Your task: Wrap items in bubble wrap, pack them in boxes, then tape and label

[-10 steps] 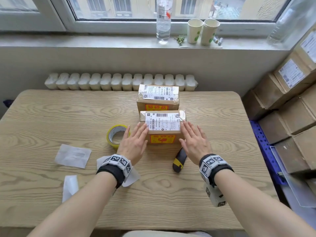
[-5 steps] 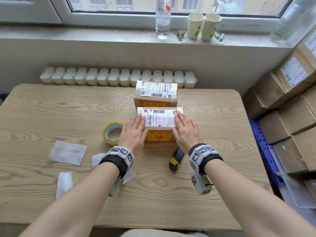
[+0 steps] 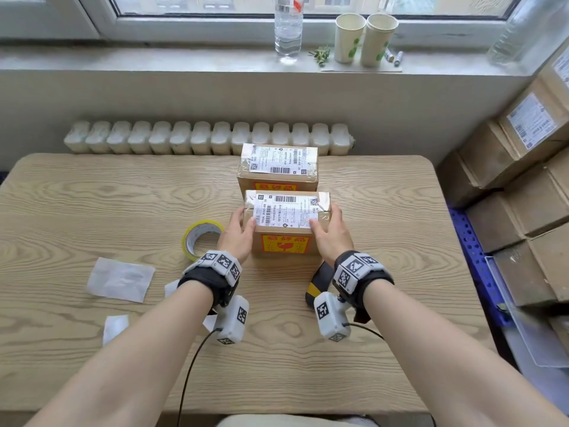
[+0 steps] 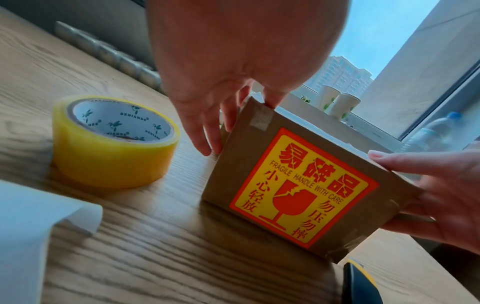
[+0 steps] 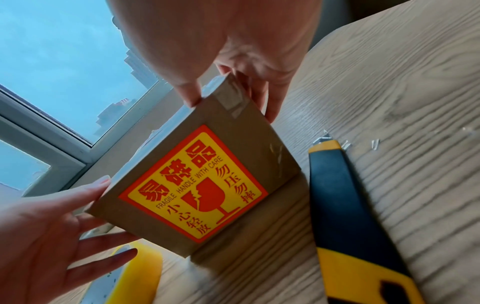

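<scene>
A taped brown box (image 3: 286, 241) with a shipping label on top and a red-and-yellow fragile sticker (image 4: 298, 185) on its near face stands mid-table. My left hand (image 3: 238, 232) grips its left end, thumb on the top edge and fingers down the side (image 4: 205, 131). On the right end my right hand (image 3: 331, 232) holds the same way, its thumb on the label's corner. The right wrist view shows the box (image 5: 197, 185) between both hands. A second labelled box (image 3: 278, 167) sits just behind, touching or nearly so.
A yellow tape roll (image 3: 201, 237) lies just left of my left hand. A yellow-and-black utility knife (image 3: 318, 280) lies under my right wrist, blade tip out (image 5: 323, 139). White label backings (image 3: 120, 278) lie front left. Stacked cartons (image 3: 523, 180) crowd the right edge.
Both hands slid from lying flat beside the label to clasping the near box's two ends, thumbs on top. The box has stayed in place.
</scene>
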Demonstrator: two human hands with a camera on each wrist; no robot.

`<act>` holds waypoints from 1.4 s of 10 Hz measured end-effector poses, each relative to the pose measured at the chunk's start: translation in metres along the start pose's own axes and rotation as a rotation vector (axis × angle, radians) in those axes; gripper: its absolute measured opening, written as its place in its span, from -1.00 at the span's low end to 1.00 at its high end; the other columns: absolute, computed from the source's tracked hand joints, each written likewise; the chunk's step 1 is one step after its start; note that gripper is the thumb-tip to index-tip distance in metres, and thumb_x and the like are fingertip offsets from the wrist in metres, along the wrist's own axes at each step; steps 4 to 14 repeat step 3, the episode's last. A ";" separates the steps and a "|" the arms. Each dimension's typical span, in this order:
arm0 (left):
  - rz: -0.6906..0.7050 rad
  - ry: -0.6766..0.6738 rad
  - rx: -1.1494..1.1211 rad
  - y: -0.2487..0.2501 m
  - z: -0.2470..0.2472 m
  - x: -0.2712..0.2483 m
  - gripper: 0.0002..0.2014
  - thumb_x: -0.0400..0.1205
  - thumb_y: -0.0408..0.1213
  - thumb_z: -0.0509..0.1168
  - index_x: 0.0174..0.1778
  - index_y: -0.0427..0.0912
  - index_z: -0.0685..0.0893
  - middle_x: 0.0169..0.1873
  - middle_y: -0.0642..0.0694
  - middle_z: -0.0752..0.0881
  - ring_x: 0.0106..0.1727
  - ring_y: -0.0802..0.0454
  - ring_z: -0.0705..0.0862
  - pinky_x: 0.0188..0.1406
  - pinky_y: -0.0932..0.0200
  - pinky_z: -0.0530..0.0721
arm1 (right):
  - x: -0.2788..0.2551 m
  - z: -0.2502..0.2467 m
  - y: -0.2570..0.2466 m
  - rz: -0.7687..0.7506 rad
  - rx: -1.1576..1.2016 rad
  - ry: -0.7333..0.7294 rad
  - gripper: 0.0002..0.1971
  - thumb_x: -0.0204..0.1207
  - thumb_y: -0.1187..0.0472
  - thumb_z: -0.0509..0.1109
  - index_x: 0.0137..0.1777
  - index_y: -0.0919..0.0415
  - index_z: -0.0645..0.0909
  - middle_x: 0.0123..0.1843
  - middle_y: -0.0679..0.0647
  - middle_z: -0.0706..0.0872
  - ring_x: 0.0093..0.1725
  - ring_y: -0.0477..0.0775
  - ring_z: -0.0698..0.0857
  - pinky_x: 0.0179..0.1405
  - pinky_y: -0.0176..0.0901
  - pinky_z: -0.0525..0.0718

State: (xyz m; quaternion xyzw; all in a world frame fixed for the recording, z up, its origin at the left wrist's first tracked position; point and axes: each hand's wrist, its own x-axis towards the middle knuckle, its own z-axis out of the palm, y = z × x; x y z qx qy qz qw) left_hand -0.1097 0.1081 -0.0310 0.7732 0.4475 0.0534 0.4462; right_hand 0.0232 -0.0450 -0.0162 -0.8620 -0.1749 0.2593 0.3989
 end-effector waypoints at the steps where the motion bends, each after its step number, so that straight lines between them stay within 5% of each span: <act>1: 0.003 -0.027 0.011 0.003 -0.005 0.000 -0.54 0.76 -0.12 0.01 0.61 -0.07 0.22 0.51 -0.11 0.43 0.48 -0.13 0.44 0.41 0.03 0.38 | -0.002 -0.002 -0.005 0.014 -0.038 0.005 -0.43 0.67 0.09 0.20 0.62 0.15 0.11 0.50 0.19 0.45 0.44 0.20 0.46 0.36 -0.08 0.40; 2: 0.038 -0.073 0.027 0.005 -0.011 0.001 -0.52 0.78 -0.23 -0.06 0.66 -0.10 0.09 0.61 -0.05 0.25 0.61 -0.02 0.24 0.52 0.15 0.18 | -0.002 -0.003 -0.008 0.044 -0.099 0.040 -0.47 0.68 0.08 0.16 0.61 0.15 0.15 0.51 0.19 0.41 0.43 0.20 0.46 0.37 -0.03 0.40; 14: 0.033 -0.064 0.126 0.009 -0.025 -0.006 -0.51 0.78 -0.20 -0.08 0.67 -0.10 0.05 0.62 -0.06 0.23 0.60 -0.07 0.25 0.51 0.16 0.20 | -0.008 -0.002 -0.012 0.045 -0.109 0.088 -0.55 0.72 0.17 0.05 0.59 0.17 0.20 0.48 0.21 0.43 0.40 0.20 0.47 0.35 -0.02 0.41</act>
